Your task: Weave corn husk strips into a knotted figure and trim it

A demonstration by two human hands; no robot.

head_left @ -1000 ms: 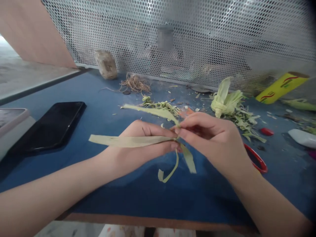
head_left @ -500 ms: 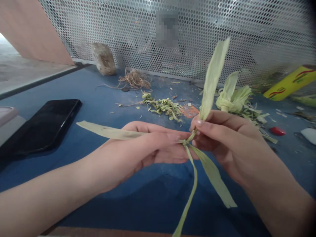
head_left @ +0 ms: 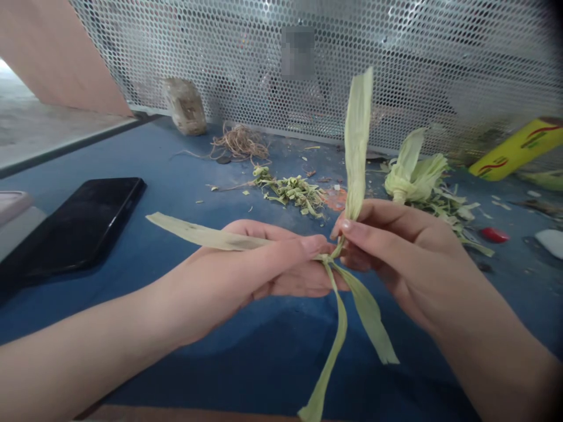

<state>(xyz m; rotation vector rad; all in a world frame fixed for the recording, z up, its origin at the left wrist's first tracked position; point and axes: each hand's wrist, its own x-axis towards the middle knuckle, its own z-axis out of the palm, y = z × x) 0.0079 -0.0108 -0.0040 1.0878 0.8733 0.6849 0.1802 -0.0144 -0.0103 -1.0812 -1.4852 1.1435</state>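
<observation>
Pale green corn husk strips cross at a small knot between my hands. My left hand, palm up, pins one strip under its thumb; that strip's tail lies over the wrist side and points left. With thumb and fingertips, my right hand pinches the upright strip just above the knot. Two more ends hang below: a narrow one downward and a wider one toward the lower right. The underside of the knot is hidden by my left fingers.
On the blue table lie a black phone, a tangle of twine, small knotted husk pieces, a husk bundle, a yellow roll and a red cap. A perforated metal panel stands behind.
The upright strip has swung left and stands nearly vertical. My right fingers have shifted slightly left, and the two hanging ends have drifted left. My left thumb still presses its strip.
</observation>
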